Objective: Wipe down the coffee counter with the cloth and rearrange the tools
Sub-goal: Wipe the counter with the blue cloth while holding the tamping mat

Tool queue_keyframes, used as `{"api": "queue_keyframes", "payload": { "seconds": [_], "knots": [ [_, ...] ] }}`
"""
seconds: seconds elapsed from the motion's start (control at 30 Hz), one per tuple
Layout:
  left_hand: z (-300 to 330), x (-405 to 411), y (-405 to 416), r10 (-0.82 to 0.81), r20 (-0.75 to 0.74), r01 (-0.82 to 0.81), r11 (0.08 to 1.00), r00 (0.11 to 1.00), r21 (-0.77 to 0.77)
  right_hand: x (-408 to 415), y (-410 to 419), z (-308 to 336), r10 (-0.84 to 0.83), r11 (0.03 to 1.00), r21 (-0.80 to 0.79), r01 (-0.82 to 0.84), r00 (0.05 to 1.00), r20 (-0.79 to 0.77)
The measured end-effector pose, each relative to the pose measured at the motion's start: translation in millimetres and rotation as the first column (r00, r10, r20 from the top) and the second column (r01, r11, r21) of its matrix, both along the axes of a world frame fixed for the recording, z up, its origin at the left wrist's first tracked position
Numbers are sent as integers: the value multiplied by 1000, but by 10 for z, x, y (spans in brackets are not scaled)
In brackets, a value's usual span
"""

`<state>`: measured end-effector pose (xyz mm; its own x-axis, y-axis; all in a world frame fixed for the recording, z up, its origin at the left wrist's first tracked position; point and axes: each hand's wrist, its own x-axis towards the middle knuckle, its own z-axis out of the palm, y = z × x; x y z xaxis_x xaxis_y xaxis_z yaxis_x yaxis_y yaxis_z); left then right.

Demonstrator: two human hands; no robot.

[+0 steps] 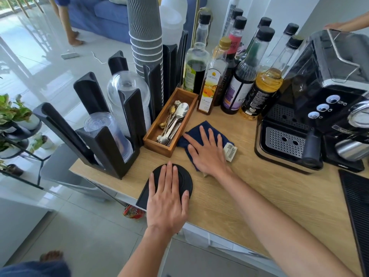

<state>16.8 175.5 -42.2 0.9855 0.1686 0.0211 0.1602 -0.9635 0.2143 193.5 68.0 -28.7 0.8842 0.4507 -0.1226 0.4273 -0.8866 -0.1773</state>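
A dark blue cloth (pixel 201 127) with a white tag lies on the wooden counter (pixel 259 192), just right of a wooden tray (pixel 157 144) of spoons. My right hand (pixel 207 152) rests flat on the cloth, fingers spread. My left hand (pixel 166 200) lies flat on a black tamping mat (pixel 184 183) at the counter's front left edge, fingers apart, covering most of it.
A black cup dispenser (pixel 111 154) with clear cups stands at the left. Several syrup bottles (pixel 245 84) line the back. A black espresso machine (pixel 319 108) fills the right, with a black ribbed mat (pixel 357 206) at the far right. Another person's hand (pixel 335 26) touches the machine's top.
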Motion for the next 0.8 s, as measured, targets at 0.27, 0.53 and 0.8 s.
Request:
{"api": "queue_keyframes", "payload": {
  "seconds": [0.27, 0.53, 0.8],
  "knots": [
    [-14, 0, 11, 2, -3, -2, 1000, 1000, 9, 511, 20, -20, -61, 998, -29, 61, 998, -18],
    [-6, -1, 11, 1, -28, -1, 1000, 1000, 5, 579, -13, -30, -70, 997, -31, 69, 997, -16],
    [-18, -2, 13, -3, -23, 3, 1000, 1000, 0, 539, -270, -13, -82, 997, -12, 82, 997, -10]
  ]
}}
